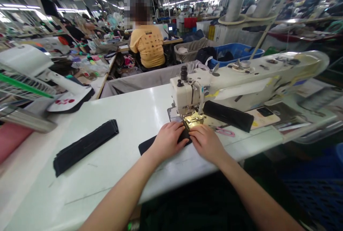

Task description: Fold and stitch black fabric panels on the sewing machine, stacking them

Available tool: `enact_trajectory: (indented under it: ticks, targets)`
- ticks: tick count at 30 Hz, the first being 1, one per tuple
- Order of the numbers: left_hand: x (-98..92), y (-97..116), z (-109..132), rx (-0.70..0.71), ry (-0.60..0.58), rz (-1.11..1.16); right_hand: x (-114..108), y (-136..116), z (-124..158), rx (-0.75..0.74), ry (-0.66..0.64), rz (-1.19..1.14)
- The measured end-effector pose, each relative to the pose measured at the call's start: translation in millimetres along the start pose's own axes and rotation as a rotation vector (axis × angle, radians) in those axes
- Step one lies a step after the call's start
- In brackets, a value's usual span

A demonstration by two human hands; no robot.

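A black fabric strip (147, 146) lies under the lit needle area of a white sewing machine (187, 93), its left end sticking out past my wrist. My left hand (170, 138) rests over the strip, fingers bent and thumb drawn in, gripping it just left of the presser foot. My right hand (205, 141) holds the strip's right edge between thumb and fingers, close in front of the machine's metal plate (195, 120). The fingertips of both hands are near each other, and they partly cover the fabric.
A stack of black strips (85, 147) lies on the table's left. Another black bundle (227, 116) lies under the machine arm, near pink-handled snips (225, 132) and a phone (264, 116). Thread cones (235, 5) stand behind. A person in a yellow shirt (147, 47) sits ahead.
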State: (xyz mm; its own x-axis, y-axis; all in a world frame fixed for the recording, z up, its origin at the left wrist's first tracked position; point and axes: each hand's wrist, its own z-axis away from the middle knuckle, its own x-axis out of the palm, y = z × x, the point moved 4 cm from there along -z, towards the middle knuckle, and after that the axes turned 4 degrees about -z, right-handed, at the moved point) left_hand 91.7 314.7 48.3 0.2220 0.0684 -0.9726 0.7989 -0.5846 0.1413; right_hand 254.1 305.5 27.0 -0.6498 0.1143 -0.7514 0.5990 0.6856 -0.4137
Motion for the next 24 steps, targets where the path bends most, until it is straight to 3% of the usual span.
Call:
enact_trajectory:
  ticks: [5,7,16,24]
  targets:
    - [-1.1,-2,-1,-0.022,0.0,0.011,-16,11,4,0.178,0.246,-0.03]
    - [-1.8,-2,-1,-0.026,0.004,0.013,-18,15,5,0.223,0.286,-0.05]
    - [0.7,-1,0,-0.008,0.024,0.0,-2,-1,1,-0.013,0.003,-0.06]
    - [1.0,-1,-2,-0.005,0.023,0.0,-2,2,1,0.027,-0.004,-0.045]
